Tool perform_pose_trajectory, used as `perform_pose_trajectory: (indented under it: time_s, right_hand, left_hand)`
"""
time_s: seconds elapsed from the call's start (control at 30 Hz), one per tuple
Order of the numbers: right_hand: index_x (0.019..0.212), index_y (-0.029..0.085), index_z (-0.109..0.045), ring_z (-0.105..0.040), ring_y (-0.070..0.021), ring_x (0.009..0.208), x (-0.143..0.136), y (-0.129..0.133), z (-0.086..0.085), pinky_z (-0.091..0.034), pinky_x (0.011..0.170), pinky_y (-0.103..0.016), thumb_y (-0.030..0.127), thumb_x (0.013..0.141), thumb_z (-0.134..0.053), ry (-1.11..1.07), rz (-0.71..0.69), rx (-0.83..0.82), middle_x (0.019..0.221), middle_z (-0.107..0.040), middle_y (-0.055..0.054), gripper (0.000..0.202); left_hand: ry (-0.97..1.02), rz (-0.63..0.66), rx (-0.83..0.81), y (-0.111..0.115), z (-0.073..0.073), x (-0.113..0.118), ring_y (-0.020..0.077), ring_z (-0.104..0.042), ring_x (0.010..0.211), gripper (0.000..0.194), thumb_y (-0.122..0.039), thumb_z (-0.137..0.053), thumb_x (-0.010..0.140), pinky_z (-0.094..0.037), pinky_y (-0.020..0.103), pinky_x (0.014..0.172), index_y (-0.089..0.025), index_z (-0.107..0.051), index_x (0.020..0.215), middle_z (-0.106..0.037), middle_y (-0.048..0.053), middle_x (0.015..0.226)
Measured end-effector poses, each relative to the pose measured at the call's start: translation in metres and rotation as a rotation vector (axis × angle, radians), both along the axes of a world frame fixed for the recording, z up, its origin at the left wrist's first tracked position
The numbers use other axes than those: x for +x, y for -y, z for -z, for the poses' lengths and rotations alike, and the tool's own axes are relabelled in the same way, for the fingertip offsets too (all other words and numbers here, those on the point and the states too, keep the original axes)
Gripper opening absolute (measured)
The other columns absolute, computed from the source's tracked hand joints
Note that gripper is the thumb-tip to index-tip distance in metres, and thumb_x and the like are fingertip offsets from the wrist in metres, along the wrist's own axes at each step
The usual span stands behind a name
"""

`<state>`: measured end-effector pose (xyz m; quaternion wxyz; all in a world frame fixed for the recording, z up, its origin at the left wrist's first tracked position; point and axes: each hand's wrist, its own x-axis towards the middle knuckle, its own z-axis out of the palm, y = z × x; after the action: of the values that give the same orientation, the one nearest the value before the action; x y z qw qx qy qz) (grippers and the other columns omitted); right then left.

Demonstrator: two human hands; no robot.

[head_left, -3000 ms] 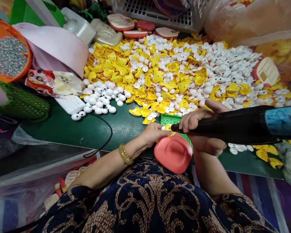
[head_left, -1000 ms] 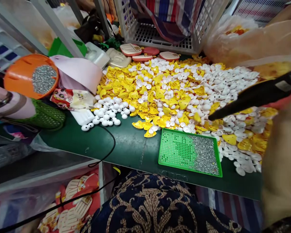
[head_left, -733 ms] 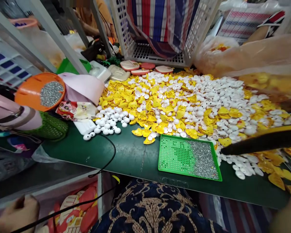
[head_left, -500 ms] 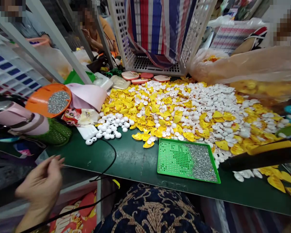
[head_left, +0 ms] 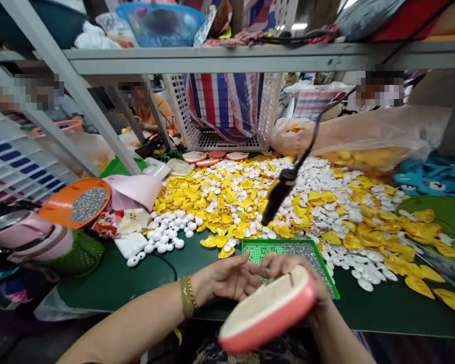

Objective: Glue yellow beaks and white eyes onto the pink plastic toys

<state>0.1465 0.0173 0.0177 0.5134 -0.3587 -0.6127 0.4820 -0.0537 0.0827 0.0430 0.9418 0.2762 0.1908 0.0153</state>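
Currently, the oval coral-and-cream plastic piece (head_left: 269,313) is gripped at its far-right end by the right hand's (head_left: 321,292) fingers, over the green table's (head_left: 358,316) near edge. Long axis slanted near-left to far-right. Left hand (head_left: 235,278) beside its far-left side, fingers loosely spread; contact unclear.

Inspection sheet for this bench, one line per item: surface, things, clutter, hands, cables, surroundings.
Surface: green table, bare strip along the near edge; spills or damage: nothing seen.
Things: pink-and-cream piece in the right hand; green tray behind, metal bits inside.
Clutter: yellow parts and white pieces heaped together; orange bowl and pink flask at left.
Hands: right grip closed on the piece; left hand open beside it, contact unclear.
Cables: black tool hangs from a cord; another cable on the table.
Surroundings: metal shelf above, people beyond.
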Motion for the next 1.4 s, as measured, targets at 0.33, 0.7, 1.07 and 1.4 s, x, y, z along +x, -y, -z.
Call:
perform_pose_trajectory:
  time_s: [0.33, 0.7, 1.07, 1.4]
  right_hand:
    - [0.127, 0.030, -0.060, -0.054, -0.0226, 0.123, 0.004, -0.065, -0.016, -0.043, 0.106, -0.048, 0.041, 0.093, -0.053, 0.306, -0.081, 0.095, 0.130, -0.062, -0.007, 0.037]
    - [0.114, 0.014, -0.068, -0.052, -0.0401, 0.115, -0.018, -0.244, -0.013, -0.038, 0.095, -0.056, 0.016, 0.081, -0.061, 1.289, 0.397, -0.166, 0.117, -0.062, -0.022, 0.034]
    - [0.120, 0.012, -0.057, -0.057, -0.0240, 0.095, 0.010, -0.159, -0.002, -0.048, 0.084, -0.041, 0.023, 0.085, -0.049, 0.869, 0.664, 0.171, 0.108, -0.061, -0.015, 0.038]
    - [0.126, 0.029, -0.057, -0.059, -0.0278, 0.109, -0.007, -0.008, 0.014, -0.048, 0.095, -0.052, 0.043, 0.086, -0.060, 0.517, 0.538, 0.321, 0.115, -0.064, -0.010, 0.042]
  left_hand:
    - [-0.314, -0.417, 0.017, -0.011, 0.004, -0.028, 0.0135, -0.061, 0.046, 0.024, -0.027, -0.083, 0.064, -0.047, 0.019, 0.045, -0.010, -0.071, 0.074, -0.068, 0.006, 0.059]
    - [-0.339, -0.766, 0.178, -0.024, 0.005, -0.032, 0.0164, -0.068, 0.060, 0.032, -0.025, -0.086, 0.061, -0.055, 0.026, 0.062, -0.007, -0.069, 0.081, -0.072, 0.010, 0.075]
    - [-0.451, -0.994, 0.328, -0.011, 0.022, -0.025, 0.0144, -0.065, 0.063, 0.040, -0.027, -0.089, 0.051, -0.053, 0.028, 0.064, -0.010, -0.068, 0.081, -0.071, 0.006, 0.077]
    - [-0.528, -0.988, 0.295, 0.009, 0.020, -0.022, 0.0141, -0.063, 0.057, 0.033, -0.025, -0.087, 0.052, -0.051, 0.026, 0.056, -0.010, -0.069, 0.075, -0.071, 0.005, 0.072]
